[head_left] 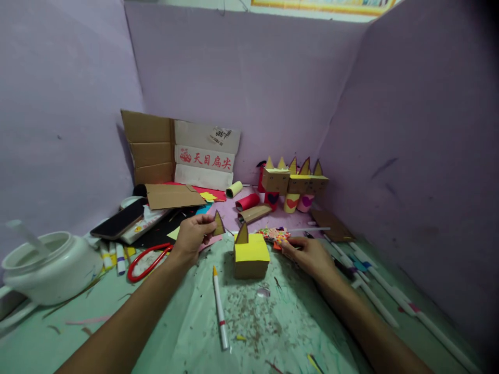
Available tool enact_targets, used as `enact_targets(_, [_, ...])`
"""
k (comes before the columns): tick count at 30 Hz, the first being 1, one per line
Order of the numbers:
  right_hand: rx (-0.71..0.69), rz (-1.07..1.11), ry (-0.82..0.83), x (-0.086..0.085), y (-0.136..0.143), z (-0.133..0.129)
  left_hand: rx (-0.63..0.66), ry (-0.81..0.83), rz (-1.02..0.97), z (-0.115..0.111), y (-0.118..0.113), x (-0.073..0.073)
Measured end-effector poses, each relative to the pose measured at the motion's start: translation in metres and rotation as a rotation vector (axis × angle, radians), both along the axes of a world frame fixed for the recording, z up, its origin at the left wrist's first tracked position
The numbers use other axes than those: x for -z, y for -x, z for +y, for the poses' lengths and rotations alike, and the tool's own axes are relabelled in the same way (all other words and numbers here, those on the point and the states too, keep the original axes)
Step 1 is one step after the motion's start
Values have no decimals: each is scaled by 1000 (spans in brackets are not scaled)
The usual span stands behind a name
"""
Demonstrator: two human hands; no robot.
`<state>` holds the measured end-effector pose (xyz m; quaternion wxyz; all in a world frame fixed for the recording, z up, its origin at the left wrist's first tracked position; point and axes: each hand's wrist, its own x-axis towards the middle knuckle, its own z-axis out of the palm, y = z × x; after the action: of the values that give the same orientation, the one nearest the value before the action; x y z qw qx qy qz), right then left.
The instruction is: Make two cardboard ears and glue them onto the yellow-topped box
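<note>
My left hand (195,236) pinches a small pointed cardboard piece (219,224) upright, left of a small box. The cardboard box (251,269) has a yellow top and stands on the table, with one pointed cardboard piece (242,234) upright at its back left. To the box's right, my right hand (306,253) has its fingertips closed at a colourful patterned item (274,235); whether it grips this or something smaller is hidden. A white marker with an orange tip (219,309) lies in front of the box.
Red-handled scissors (150,264), a white teapot (54,270) and a phone (119,221) are on the left. Cardboard figures with pointed ears (298,183) stand at the back. Paper tubes (248,201) lie before them. White sticks (384,285) lie right.
</note>
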<state>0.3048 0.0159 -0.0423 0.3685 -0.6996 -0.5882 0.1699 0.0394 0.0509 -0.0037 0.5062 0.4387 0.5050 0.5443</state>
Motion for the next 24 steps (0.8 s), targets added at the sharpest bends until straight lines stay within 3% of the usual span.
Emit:
enact_targets(2, [93,-74,-71,-11,-1,-4,11,-51,-40,-8,-1,-12])
enact_targets(4, [92,22,-206,-29,3,-11,37,-105,-72,-19,-4,-24])
enact_targets(7, [-158,383,-256,-62,21,-25,114,-149,-30,-39,-14,-38])
enact_targets(10, [-463,569,-68,-85,48,-37,208,-200,87,-58,-27,-43])
enact_targets(11, [-491,569,-55,-88,57,-39,240,-207,113,-63,-31,-43])
enact_targets(15, [-497,631,31,-85,78,-41,282,-202,175,-73,-41,-40])
enact_targets(18, [-479,709,99,-81,77,-37,297,-216,244,-72,-41,-42])
enact_targets(22, [-396,798,-43,-79,57,-22,338,-300,524,-62,-27,-44])
enact_targets(24, [-299,873,-126,-74,46,-12,399,-271,661,-54,-17,-36])
